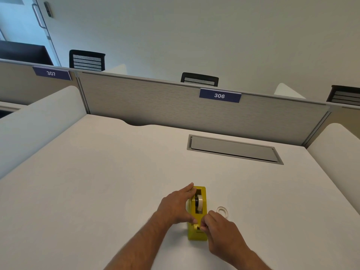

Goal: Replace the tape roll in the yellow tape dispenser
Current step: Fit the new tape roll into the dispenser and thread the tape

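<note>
A yellow tape dispenser (198,233) stands on the white desk (97,182), its cutter end toward me. A tape roll (199,201) on a dark hub sits in its slot. My left hand (175,206) lies against the dispenser's left side, fingers stretched along it. At the near end by the cutter, my right hand (220,225) has its fingertips pinched together; whether they hold the tape's end I cannot tell. A second, whitish tape roll (223,211) lies flat on the desk just right of the dispenser, beside my right hand.
A grey cable hatch (233,149) is set flush in the desk at the back right. A grey partition (175,106) with the label 306 closes the far side, and white side panels (39,121) flank the desk. Black chairs stand beyond.
</note>
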Demonstrator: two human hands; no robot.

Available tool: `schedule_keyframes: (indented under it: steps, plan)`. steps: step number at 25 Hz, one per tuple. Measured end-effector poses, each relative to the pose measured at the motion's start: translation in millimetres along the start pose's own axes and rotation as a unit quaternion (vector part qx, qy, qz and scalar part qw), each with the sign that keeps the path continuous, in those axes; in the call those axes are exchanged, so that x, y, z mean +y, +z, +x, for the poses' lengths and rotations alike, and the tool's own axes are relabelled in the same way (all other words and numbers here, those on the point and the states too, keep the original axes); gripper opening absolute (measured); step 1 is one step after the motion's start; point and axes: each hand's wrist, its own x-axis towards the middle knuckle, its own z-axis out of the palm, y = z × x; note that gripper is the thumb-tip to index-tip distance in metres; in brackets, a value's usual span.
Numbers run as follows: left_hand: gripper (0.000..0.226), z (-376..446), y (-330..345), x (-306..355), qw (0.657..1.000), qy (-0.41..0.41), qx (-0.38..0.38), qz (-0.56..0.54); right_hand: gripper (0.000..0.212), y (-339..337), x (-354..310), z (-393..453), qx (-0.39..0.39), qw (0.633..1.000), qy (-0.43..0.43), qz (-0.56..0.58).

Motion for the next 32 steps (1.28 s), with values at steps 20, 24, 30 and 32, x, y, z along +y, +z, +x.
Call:
schedule_keyframes:
  steps: [20,24,30,32]
  plan:
    - [0.117,1.2,1.9,0.4,1.0,-0.013,-0.008,-0.005,0.031,13.9,4.4,-24.2,0.153,0.975,-0.146,-0.07]
    - [0.117,1.1,1.7,1.5,1.0,-0.017,-0.009,-0.001,0.021,13.3,2.9,-26.3,0.142,0.976,-0.147,-0.077]
    - [0.117,0.5,1.8,2.8,1.0,-0.022,-0.009,0.006,0.036,7.6,-4.4,-30.8,0.117,0.983,-0.127,-0.058]
    - [0.117,0.3,1.8,3.4,1.0,-0.025,-0.009,0.008,0.038,3.3,-7.4,-30.8,0.099,0.987,-0.114,-0.046]
